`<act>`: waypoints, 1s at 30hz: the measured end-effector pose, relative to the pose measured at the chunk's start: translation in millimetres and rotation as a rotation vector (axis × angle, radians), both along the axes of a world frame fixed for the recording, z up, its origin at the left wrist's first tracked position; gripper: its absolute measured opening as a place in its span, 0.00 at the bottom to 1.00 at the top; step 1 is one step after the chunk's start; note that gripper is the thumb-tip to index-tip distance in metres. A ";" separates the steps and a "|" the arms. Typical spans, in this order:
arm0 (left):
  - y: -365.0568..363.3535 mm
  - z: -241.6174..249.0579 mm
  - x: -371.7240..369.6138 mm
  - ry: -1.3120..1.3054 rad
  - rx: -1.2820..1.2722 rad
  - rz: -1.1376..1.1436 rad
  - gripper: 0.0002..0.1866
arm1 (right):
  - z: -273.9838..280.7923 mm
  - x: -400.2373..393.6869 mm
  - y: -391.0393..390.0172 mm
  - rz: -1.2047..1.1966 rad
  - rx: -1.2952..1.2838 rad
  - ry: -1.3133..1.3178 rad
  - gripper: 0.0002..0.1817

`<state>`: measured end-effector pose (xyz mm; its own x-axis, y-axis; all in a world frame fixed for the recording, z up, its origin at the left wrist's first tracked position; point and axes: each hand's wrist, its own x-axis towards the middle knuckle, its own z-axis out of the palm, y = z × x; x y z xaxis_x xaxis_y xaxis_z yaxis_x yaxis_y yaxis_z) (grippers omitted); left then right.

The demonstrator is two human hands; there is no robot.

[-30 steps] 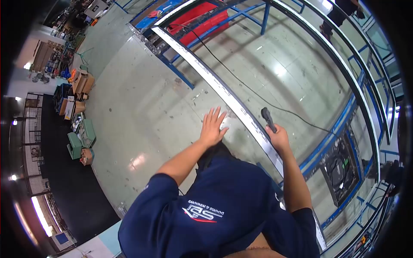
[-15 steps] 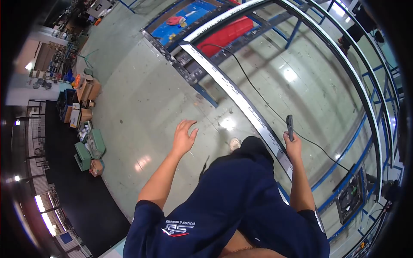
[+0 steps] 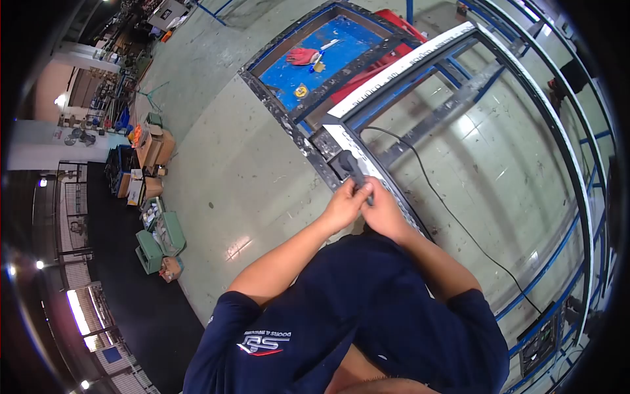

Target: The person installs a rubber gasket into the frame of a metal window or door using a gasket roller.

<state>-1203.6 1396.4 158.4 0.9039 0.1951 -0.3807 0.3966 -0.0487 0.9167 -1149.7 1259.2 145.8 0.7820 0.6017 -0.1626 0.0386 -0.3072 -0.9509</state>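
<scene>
A dark grey hand tool (image 3: 352,167) with a rounded upper end points away from me; its exact kind is hard to make out. My right hand (image 3: 386,211) is closed around its lower part. Close against it, my left hand (image 3: 346,206) also has its fingers closed on the tool's lower part, the thumb lying at the right hand's fingers. Both hands are above the near-left side of a white-faced frame (image 3: 357,151), whose corner lies just beyond the tool. A thin black cable (image 3: 453,231) passes across the frame's opening.
A blue-topped workbench (image 3: 289,72) stands ahead, with red gloves (image 3: 302,56) and a yellow tape roll (image 3: 300,91) on it. Blue metal supports (image 3: 548,256) run under the frame at right. Green toolboxes (image 3: 172,233) and cardboard boxes (image 3: 156,146) stand at left.
My right hand has moved left and forward with the tool. My left hand, open and apart before, has come over to meet it. The view has shifted, showing more of the workbench.
</scene>
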 end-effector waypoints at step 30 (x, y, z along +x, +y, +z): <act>218.2 -44.5 320.9 -0.837 0.771 -0.893 0.25 | -17.6 -20.3 86.4 -1.038 -0.614 -0.288 0.12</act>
